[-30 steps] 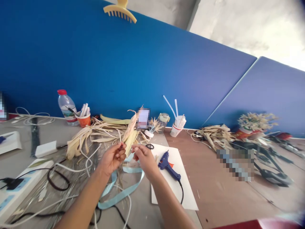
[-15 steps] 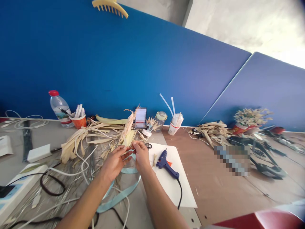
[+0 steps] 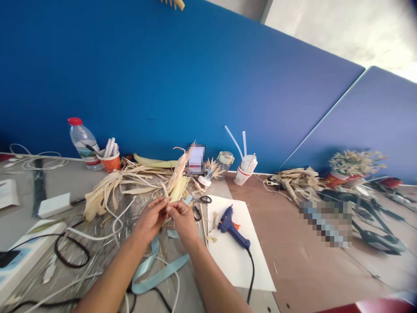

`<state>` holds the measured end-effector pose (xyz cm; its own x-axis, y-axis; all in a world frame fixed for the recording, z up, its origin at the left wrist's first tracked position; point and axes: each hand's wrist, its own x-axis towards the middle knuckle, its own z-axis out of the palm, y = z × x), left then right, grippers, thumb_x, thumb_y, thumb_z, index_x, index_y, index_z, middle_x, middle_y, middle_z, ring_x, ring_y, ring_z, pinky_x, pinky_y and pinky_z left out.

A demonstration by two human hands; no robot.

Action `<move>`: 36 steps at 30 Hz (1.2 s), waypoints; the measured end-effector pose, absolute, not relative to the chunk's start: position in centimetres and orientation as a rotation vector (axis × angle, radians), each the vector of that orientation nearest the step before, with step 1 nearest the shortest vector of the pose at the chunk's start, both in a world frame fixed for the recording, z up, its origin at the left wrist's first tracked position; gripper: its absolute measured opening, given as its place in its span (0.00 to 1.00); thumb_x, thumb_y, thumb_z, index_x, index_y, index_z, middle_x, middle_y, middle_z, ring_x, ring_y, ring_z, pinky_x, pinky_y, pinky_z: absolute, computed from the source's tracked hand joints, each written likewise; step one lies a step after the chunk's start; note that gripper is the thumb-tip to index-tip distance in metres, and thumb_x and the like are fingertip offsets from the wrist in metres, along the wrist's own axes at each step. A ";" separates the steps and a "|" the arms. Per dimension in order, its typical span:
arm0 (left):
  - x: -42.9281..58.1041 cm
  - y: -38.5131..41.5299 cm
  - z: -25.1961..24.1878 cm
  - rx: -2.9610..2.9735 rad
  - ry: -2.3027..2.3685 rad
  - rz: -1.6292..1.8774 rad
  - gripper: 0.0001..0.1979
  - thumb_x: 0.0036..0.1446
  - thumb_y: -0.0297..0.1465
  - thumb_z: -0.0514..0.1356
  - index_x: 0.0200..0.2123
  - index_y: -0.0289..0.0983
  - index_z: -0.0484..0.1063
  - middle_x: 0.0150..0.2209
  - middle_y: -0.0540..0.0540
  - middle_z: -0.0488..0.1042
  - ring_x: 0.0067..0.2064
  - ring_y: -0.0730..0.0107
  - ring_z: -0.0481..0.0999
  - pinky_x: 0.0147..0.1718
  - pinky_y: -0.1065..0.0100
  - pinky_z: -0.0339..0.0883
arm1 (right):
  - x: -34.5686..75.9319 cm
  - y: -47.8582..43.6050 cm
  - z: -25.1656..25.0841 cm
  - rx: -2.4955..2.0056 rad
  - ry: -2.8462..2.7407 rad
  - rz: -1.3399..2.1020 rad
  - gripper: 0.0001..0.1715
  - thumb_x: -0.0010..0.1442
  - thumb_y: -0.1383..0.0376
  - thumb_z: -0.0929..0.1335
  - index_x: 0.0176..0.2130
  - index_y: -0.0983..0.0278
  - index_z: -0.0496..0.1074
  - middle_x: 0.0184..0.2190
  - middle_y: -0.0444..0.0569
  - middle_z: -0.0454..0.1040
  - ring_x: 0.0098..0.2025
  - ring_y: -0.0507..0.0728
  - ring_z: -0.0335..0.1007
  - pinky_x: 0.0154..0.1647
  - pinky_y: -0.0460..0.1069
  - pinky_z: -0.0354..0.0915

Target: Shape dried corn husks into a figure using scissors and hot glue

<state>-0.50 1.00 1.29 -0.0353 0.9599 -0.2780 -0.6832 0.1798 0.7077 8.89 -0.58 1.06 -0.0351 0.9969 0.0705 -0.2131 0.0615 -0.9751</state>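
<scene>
Above the desk's middle, my left hand [image 3: 150, 220] and my right hand [image 3: 184, 221] meet with thumbs and fingers pinched together. Whatever lies between the fingertips is too small to make out. Just beyond them are pale dried husks [image 3: 180, 190], one narrow piece reaching toward my left fingertips. A light blue ribbon [image 3: 159, 276] loops on the desk under my wrists. Black scissor-like handles [image 3: 205, 199] show right of my right hand. Farther right, a blue glue gun [image 3: 233, 228] rests on a white sheet [image 3: 257, 271].
More husks [image 3: 107, 191] spread left, with thin clear strands and white cables. A power strip [image 3: 19, 261] lies at left. Behind stand a water bottle [image 3: 85, 143], an orange cup [image 3: 110, 162], a phone [image 3: 196, 160], a lidded jar [image 3: 224, 161] and a cup with glue sticks [image 3: 243, 176].
My hands have come closer together and moved slightly left and down. The left fingers, spread before, are now drawn into a pinch. The view has shifted slightly.
</scene>
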 end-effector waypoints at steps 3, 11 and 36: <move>-0.7 0.8 1.4 0.413 0.843 1.347 0.05 0.41 0.17 0.63 0.24 0.29 0.74 0.22 0.46 0.74 0.21 0.77 0.70 0.19 0.77 0.64 | 9.3 -0.5 0.9 -0.993 -1.149 1.296 0.05 0.48 0.68 0.65 0.22 0.65 0.69 0.17 0.40 0.66 0.22 0.48 0.59 0.29 0.45 0.57; -0.8 0.9 1.1 0.381 0.840 1.313 0.06 0.44 0.15 0.60 0.24 0.29 0.74 0.22 0.46 0.75 0.22 0.77 0.71 0.19 0.78 0.64 | 9.2 -0.3 0.2 -1.013 -1.159 1.300 0.05 0.48 0.68 0.64 0.22 0.64 0.67 0.17 0.39 0.65 0.20 0.48 0.56 0.24 0.44 0.55; -1.3 0.9 0.5 0.274 0.774 1.241 0.08 0.51 0.17 0.56 0.25 0.28 0.74 0.22 0.44 0.73 0.22 0.74 0.72 0.21 0.74 0.68 | 9.4 -0.6 0.6 -1.030 -1.213 1.270 0.05 0.48 0.67 0.64 0.23 0.63 0.68 0.17 0.39 0.63 0.21 0.49 0.57 0.26 0.44 0.58</move>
<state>-1.26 0.93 0.53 0.1139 0.9187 -0.3782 -0.7432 0.3314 0.5813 9.36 -0.61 0.57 -0.0781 0.9941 0.0757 -0.1210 0.0659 -0.9905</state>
